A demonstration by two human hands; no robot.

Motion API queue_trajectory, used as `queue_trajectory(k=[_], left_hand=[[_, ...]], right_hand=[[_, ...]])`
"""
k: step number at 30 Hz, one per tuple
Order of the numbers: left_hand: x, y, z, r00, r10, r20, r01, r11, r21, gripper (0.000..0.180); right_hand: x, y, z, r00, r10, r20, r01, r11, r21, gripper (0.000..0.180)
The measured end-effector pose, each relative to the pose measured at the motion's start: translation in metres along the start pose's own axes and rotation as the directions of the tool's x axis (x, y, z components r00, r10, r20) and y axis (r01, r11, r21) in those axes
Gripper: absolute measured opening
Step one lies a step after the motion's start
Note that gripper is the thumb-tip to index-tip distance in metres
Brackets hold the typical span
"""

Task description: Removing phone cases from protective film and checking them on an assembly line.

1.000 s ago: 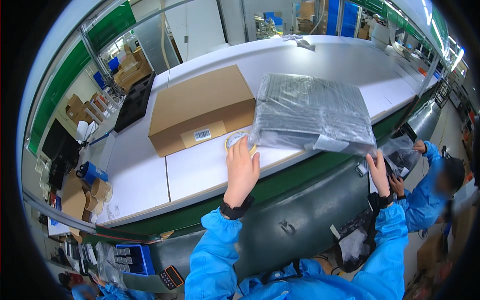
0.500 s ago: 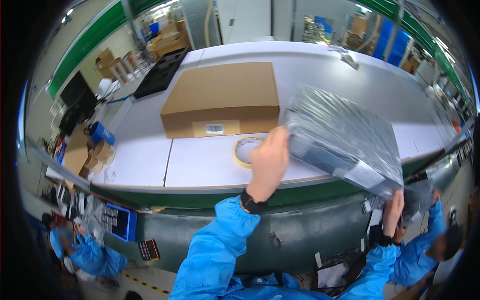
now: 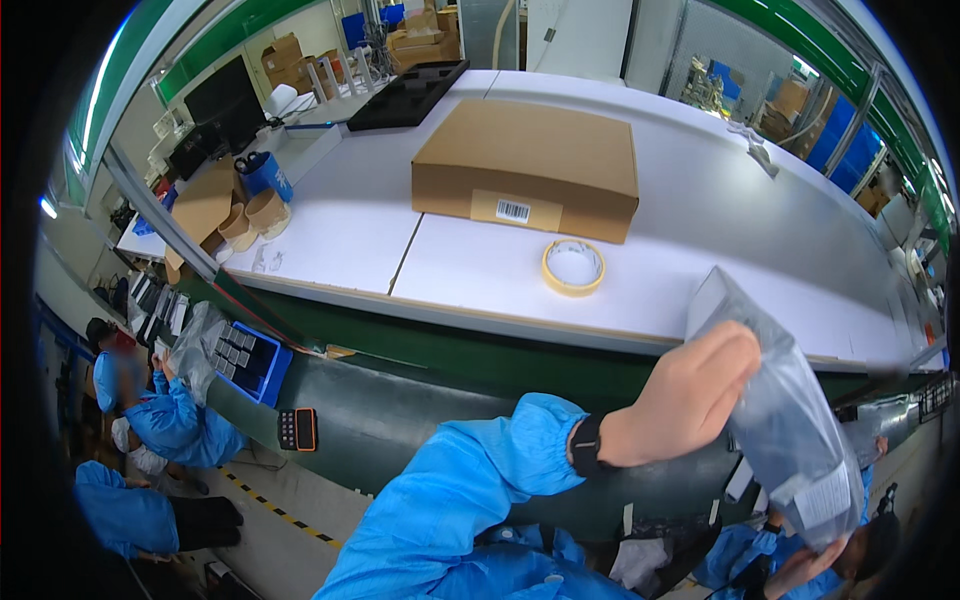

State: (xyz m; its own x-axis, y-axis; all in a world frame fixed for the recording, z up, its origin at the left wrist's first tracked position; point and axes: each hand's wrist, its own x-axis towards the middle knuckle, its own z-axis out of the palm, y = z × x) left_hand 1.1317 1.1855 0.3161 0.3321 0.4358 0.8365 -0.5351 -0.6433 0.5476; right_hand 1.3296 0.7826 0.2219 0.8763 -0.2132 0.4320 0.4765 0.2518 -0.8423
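Well, my left hand (image 3: 685, 400) was pinched tight on the upper edge of a plastic-wrapped package (image 3: 785, 405), thumb and fingers bunching the clear film. My right hand (image 3: 808, 570) was at the lower end, fingers against the plastic; how firmly they were closed, I couldn't tell. Between my hands the package hung steeply tilted off the front of the bench, to my right, its white label (image 3: 825, 498) near the bottom. Under my left forearm ran a dark green conveyor belt (image 3: 370, 415), where a keypad device with an orange edge (image 3: 297, 429) lay near a blue bin (image 3: 279, 376). Past the belt, on the white workbench (image 3: 330, 255), a roll of yellow tape (image 3: 571, 289) lay flat, well apart from my fingers. Just behind it sat a closed brown cardboard box (image 3: 530, 140), a barcode label (image 3: 512, 211) on its front side. Farther off, a black tray (image 3: 408, 96) lay toward the back left, and a dark monitor (image 3: 224, 100) stood beyond the bench's left end.
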Motion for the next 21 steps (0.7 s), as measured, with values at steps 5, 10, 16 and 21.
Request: queue_trajectory(k=[5,10,16,21], left_hand=[[-0.064,0.055,-0.049,0.973,-0.163,0.161,0.185,0.974,-0.134,0.009],[-0.157,0.067,-0.115,0.712,-0.688,0.139,0.702,0.698,-0.138,0.015],[-0.238,0.108,-0.208,0.346,-0.888,-0.302,0.885,0.416,-0.208,0.020],[-0.214,0.144,-0.246,0.631,-0.648,-0.427,0.691,0.720,-0.072,0.014]], right_hand=[[-0.059,-0.063,-0.033,0.995,0.002,0.097,0.021,0.972,-0.235,0.024],[-0.134,-0.069,0.000,0.902,0.250,0.353,-0.090,0.906,-0.413,0.019],[-0.237,-0.021,0.053,0.669,0.486,0.562,-0.163,0.834,-0.527,0.025],[-0.329,0.014,0.050,0.320,0.683,0.657,-0.420,0.724,-0.548,0.027]])
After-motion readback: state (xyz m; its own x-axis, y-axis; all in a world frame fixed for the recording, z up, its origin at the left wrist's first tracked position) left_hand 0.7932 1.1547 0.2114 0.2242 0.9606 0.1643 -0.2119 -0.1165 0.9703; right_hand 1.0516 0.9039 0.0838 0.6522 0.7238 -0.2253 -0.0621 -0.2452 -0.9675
